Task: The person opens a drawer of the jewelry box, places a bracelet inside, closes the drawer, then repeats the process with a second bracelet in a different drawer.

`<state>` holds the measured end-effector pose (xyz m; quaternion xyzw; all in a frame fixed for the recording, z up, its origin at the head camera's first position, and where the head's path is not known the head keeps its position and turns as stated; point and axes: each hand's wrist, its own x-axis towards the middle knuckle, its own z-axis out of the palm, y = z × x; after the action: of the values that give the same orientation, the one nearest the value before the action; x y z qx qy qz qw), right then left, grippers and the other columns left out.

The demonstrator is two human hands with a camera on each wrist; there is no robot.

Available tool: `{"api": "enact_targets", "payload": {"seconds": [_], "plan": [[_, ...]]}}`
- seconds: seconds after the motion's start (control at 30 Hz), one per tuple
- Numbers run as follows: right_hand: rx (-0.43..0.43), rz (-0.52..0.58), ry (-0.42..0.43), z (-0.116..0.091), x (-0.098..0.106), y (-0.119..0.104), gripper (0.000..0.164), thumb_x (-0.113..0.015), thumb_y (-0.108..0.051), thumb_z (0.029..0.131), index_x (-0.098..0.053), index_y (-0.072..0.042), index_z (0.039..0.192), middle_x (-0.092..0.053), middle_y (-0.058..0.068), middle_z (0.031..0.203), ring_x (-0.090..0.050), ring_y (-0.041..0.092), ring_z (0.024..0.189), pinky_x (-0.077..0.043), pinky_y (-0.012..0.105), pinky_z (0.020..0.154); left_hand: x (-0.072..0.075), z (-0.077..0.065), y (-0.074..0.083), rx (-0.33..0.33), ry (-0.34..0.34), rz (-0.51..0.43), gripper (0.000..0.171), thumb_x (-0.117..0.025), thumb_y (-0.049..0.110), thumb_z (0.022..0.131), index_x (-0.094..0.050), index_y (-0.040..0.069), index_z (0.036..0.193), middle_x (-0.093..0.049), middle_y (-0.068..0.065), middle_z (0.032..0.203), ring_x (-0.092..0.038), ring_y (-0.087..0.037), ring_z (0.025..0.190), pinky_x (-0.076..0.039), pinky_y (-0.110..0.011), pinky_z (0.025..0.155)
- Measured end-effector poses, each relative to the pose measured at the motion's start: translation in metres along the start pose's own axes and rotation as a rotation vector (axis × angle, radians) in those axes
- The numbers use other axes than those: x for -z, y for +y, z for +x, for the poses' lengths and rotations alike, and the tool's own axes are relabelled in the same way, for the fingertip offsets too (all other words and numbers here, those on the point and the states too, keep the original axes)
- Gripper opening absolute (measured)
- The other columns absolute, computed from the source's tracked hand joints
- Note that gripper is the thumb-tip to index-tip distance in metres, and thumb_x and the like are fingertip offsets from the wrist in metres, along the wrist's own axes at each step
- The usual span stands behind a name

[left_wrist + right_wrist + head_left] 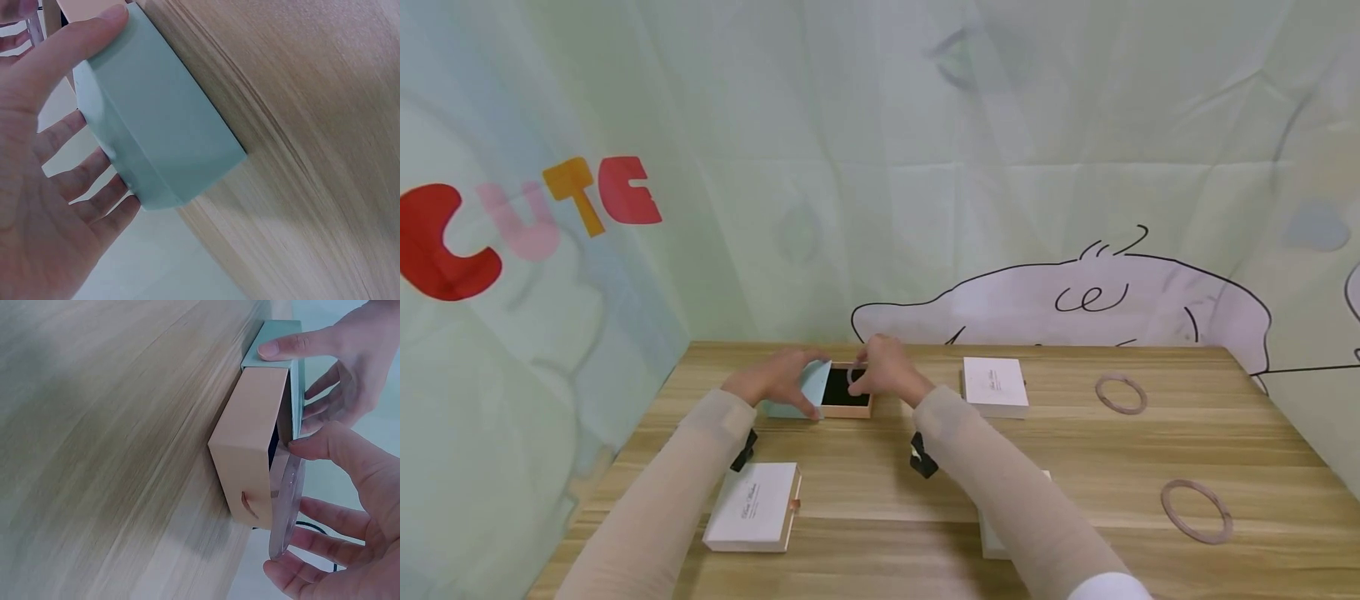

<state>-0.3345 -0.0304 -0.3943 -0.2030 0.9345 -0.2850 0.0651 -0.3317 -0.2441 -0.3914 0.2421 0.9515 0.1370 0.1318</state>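
At the table's back left lies a jewellery box with a light-blue sleeve (156,106). Its peach drawer (244,419) is pulled partway out, showing a black lining (842,387). My left hand (778,379) grips the sleeve, thumb on one side and fingers on the opposite side. A translucent pale purple bangle (287,500) is pinched between the thumb and fingers of my right hand (887,371). The bangle stands tilted over the open drawer. In the right wrist view it covers part of the drawer's opening.
A white box (996,383) stands right of the hands, and another white box (752,507) lies nearer, at left. My right forearm hides most of a pale box (995,537). On the right lie a far bangle (1126,411) and a near bangle (1227,529). A printed curtain (820,167) hangs behind.
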Motion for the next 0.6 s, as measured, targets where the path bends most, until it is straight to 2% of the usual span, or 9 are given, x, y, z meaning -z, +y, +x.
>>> {"api": "enact_targets", "payload": {"seconds": [0.27, 0.6], "plan": [[0.031, -0.021, -0.011, 0.0001, -0.0049, -0.0063, 0.047, -0.087, -0.023, 0.076, -0.071, 0.003, 0.113, -0.063, 0.012, 0.111, -0.059, 0.026, 0.102, -0.053, 0.032, 0.083, -0.0006, -0.0002, 0.0004, -0.007, -0.009, 0.019, 0.095, -0.093, 0.034, 0.069, -0.046, 0.002, 0.146, -0.048, -0.021, 0.145, -0.049, -0.037, 0.124, -0.044, -0.051, 0.098], [0.036, -0.031, -0.02, 0.0032, -0.0066, -0.0103, 0.05, -0.088, -0.022, 0.076, -0.07, 0.004, 0.116, -0.064, 0.013, 0.115, -0.059, 0.027, 0.106, -0.052, 0.033, 0.087, -0.0012, 0.0005, -0.0002, 0.002, -0.005, 0.019, 0.096, -0.093, 0.034, 0.069, -0.045, 0.001, 0.146, -0.049, -0.02, 0.145, -0.049, -0.036, 0.124, -0.043, -0.051, 0.099]]}}
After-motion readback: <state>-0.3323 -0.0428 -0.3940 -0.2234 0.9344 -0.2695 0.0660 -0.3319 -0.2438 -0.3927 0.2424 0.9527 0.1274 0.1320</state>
